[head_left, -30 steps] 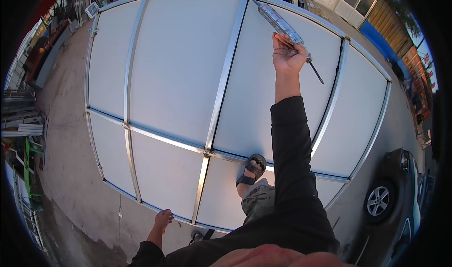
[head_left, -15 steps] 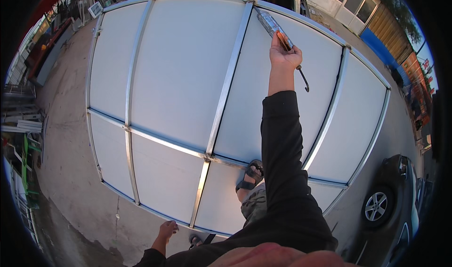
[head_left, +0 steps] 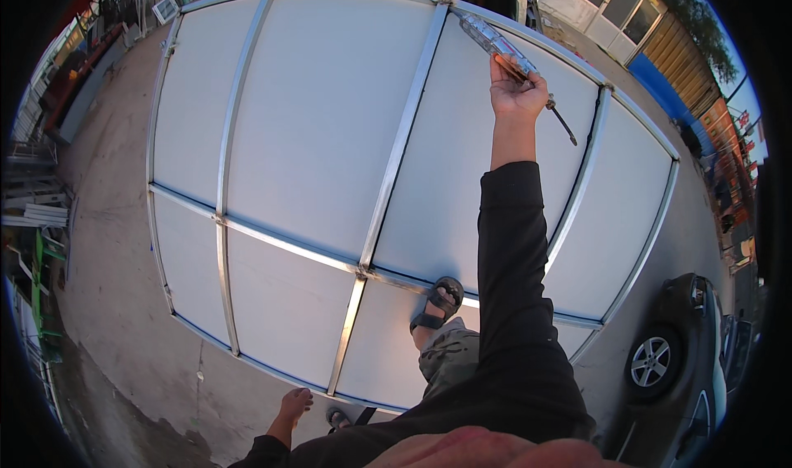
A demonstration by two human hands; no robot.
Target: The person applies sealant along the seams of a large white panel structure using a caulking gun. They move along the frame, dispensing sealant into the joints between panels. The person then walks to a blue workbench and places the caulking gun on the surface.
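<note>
At upper right, the right hand (head_left: pixel 518 97) gripped a sealant gun (head_left: pixel 488 39), tip near the frame (head_left: pixel 410 120); the left hand (head_left: pixel 294 404) hung loosely uncurled, lower centre-left. Even squeezing seemed wise.

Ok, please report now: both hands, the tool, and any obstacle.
Right hand gripping silver tubular caulking gun, nozzle near upper-left corner of white flat panel. Left hand low, apparently empty. Black-sandalled foot at silver metal crossbar, away from nozzle.
</note>
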